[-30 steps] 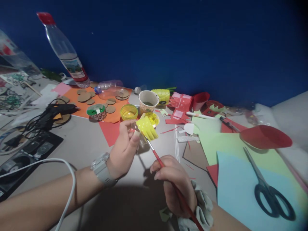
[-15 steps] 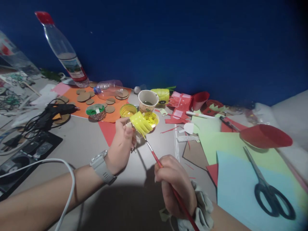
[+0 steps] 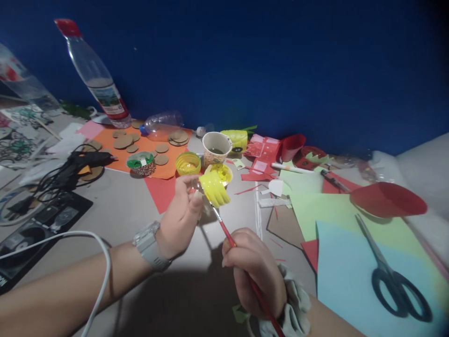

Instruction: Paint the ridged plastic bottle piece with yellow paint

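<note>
My left hand (image 3: 184, 215) grips a small clear plastic bottle piece by one end; its ridged side (image 3: 215, 188) is coated in wet yellow paint. Wrapped around a red-handled paintbrush (image 3: 228, 232), my right hand (image 3: 254, 271) holds the bristles against the piece's lower left edge, close to my left thumb. Just behind the piece lies a shallow dish of yellow paint (image 3: 225, 174), partly covered by it. Beside that are a yellow-tinted tub (image 3: 188, 164) and a paper cup (image 3: 216, 149) with dark liquid inside.
Scissors (image 3: 391, 276) rest on blue paper (image 3: 343, 271) at the right. A tall red-capped bottle (image 3: 101, 86) stands at the back left, near cardboard discs (image 3: 123, 141) on orange paper. A black cord (image 3: 66, 168) and a white cable (image 3: 101, 243) run along the left.
My left hand has shifted slightly right and turned the bottle piece, so its painted side tilts more downward. The brush tip has moved towards the piece's left end.
</note>
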Motion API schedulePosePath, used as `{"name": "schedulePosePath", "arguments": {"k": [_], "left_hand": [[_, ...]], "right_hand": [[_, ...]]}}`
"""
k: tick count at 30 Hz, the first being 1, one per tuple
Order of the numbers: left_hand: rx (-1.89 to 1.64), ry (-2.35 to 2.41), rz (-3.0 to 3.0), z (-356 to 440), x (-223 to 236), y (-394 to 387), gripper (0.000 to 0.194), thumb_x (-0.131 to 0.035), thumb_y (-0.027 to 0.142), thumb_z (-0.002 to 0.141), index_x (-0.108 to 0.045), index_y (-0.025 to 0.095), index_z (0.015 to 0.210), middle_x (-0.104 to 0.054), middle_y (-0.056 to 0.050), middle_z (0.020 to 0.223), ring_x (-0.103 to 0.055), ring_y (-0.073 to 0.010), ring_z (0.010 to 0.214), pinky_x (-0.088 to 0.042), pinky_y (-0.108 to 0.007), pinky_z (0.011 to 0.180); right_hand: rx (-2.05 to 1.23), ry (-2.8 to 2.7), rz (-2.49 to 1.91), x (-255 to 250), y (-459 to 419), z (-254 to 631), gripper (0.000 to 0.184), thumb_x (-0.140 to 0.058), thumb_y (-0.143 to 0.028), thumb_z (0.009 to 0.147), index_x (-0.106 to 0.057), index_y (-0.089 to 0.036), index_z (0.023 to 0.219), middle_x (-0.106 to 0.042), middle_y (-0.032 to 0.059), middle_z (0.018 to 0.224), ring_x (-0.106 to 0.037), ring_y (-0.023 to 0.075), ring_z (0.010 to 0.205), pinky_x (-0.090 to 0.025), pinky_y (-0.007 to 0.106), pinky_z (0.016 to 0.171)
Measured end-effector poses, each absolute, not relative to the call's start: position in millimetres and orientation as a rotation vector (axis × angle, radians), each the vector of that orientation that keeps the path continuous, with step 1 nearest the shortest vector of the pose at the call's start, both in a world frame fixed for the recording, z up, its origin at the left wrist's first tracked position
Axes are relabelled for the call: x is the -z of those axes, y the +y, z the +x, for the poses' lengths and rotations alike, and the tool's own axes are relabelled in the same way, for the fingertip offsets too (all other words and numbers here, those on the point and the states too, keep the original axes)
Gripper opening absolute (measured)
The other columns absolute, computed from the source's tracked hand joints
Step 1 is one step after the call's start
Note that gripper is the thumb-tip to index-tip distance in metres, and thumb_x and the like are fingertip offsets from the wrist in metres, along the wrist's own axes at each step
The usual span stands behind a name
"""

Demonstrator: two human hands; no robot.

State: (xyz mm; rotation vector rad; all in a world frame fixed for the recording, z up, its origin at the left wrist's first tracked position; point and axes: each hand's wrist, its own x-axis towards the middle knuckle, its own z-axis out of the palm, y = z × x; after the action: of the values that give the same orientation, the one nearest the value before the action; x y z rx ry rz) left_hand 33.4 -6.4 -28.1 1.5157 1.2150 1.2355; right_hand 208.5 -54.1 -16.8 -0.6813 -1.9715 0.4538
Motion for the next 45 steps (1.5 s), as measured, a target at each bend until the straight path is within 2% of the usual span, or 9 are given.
{"name": "schedulePosePath", "arguments": {"k": [3, 7, 10, 15, 21, 26, 34, 41, 45], "left_hand": [[-1.28, 1.234, 1.449, 34.9, 26.3, -4.6, 0.061, -0.036, 0.075, 0.094, -0.044, 0.019, 0.118, -0.052, 0.001, 0.082, -0.047, -0.0109, 0.054, -0.042, -0.027, 0.05], [-1.307, 1.178, 1.306, 37.5, 25.4, -1.6, 0.059, -0.039, 0.077, 0.092, -0.042, 0.021, 0.112, -0.046, 0.005, 0.071, -0.044, -0.0104, 0.049, -0.04, -0.024, 0.044], [-1.322, 1.208, 1.24, 37.6, 26.7, 1.4, 0.059, -0.039, 0.078, 0.091, -0.04, 0.022, 0.11, -0.047, 0.006, 0.07, -0.045, -0.0099, 0.049, -0.04, -0.023, 0.043], [-1.277, 1.219, 1.155, 36.3, 29.4, 5.4, 0.069, -0.033, 0.086, 0.086, -0.042, 0.021, 0.106, -0.049, 0.004, 0.072, -0.046, -0.0101, 0.05, -0.042, -0.023, 0.042], [-1.271, 1.193, 1.244, 36.3, 28.6, 4.9, 0.065, -0.031, 0.083, 0.089, -0.047, 0.021, 0.099, -0.048, 0.003, 0.069, -0.046, -0.0113, 0.052, -0.045, -0.024, 0.046], [-1.257, 1.139, 1.209, 34.6, 31.3, 6.3, 0.063, -0.033, 0.083, 0.088, -0.048, 0.022, 0.093, -0.048, 0.003, 0.067, -0.046, -0.0123, 0.052, -0.044, -0.024, 0.044], [-1.247, 0.958, 1.031, 39.1, 24.5, 10.7, 0.063, -0.035, 0.077, 0.094, -0.057, 0.019, 0.103, -0.058, -0.001, 0.072, -0.044, -0.0116, 0.051, -0.039, -0.021, 0.041], [-1.185, 0.998, 0.922, 39.4, 13.7, 15.8, 0.072, -0.025, 0.08, 0.093, -0.059, 0.017, 0.101, -0.059, -0.001, 0.064, -0.049, -0.014, 0.048, -0.04, -0.024, 0.039], [-1.191, 0.984, 0.955, 40.5, 12.9, 15.3, 0.069, -0.034, 0.082, 0.089, -0.06, 0.019, 0.085, -0.057, -0.001, 0.058, -0.054, -0.0161, 0.053, -0.044, -0.025, 0.042]], "right_hand": [[-0.457, -1.993, -0.697, 16.8, -54.5, 208.2, 0.031, -0.044, 0.001, 0.076, -0.049, -0.022, 0.096, -0.055, 0.0009, 0.07, -0.052, 0.0169, 0.063, -0.044, 0.028, 0.057], [-0.441, -1.995, -0.717, 17.0, -53.9, 207.1, 0.032, -0.043, 0.002, 0.075, -0.049, -0.022, 0.095, -0.054, 0.0005, 0.069, -0.051, 0.0166, 0.063, -0.043, 0.028, 0.057], [-0.416, -2.0, -0.762, 16.6, -52.9, 206.5, 0.027, -0.044, 0.0, 0.079, -0.048, -0.022, 0.092, -0.053, 0.0008, 0.07, -0.05, 0.0166, 0.064, -0.042, 0.027, 0.056], [-0.414, -1.956, -0.736, 17.0, -52.6, 208.5, 0.025, -0.043, -0.001, 0.081, -0.048, -0.022, 0.092, -0.05, 0.0002, 0.069, -0.05, 0.0165, 0.063, -0.041, 0.028, 0.055], [-0.436, -1.995, -0.655, 16.5, -52.1, 210.6, 0.021, -0.046, -0.006, 0.082, -0.049, -0.021, 0.096, -0.057, 0.0018, 0.071, -0.053, 0.0166, 0.062, -0.046, 0.03, 0.057], [-0.431, -1.993, -0.737, 15.5, -52.2, 207.9, 0.029, -0.044, 0.0, 0.079, -0.049, -0.023, 0.096, -0.058, 0.0015, 0.071, -0.055, 0.0174, 0.064, -0.046, 0.031, 0.06], [-0.42, -2.027, -0.764, 16.5, -53.4, 207.8, 0.03, -0.043, 0.001, 0.077, -0.048, -0.023, 0.095, -0.058, 0.0008, 0.07, -0.053, 0.0175, 0.064, -0.043, 0.031, 0.06], [-0.398, -1.998, -0.762, 16.0, -53.0, 208.2, 0.026, -0.045, -0.002, 0.078, -0.049, -0.023, 0.094, -0.057, 0.002, 0.071, -0.053, 0.0178, 0.065, -0.044, 0.031, 0.06], [-0.454, -2.056, -0.633, 19.3, -52.4, 209.6, 0.006, -0.049, -0.018, 0.09, -0.048, -0.023, 0.093, -0.058, -0.0007, 0.068, -0.051, 0.0146, 0.058, -0.043, 0.029, 0.058]]}}
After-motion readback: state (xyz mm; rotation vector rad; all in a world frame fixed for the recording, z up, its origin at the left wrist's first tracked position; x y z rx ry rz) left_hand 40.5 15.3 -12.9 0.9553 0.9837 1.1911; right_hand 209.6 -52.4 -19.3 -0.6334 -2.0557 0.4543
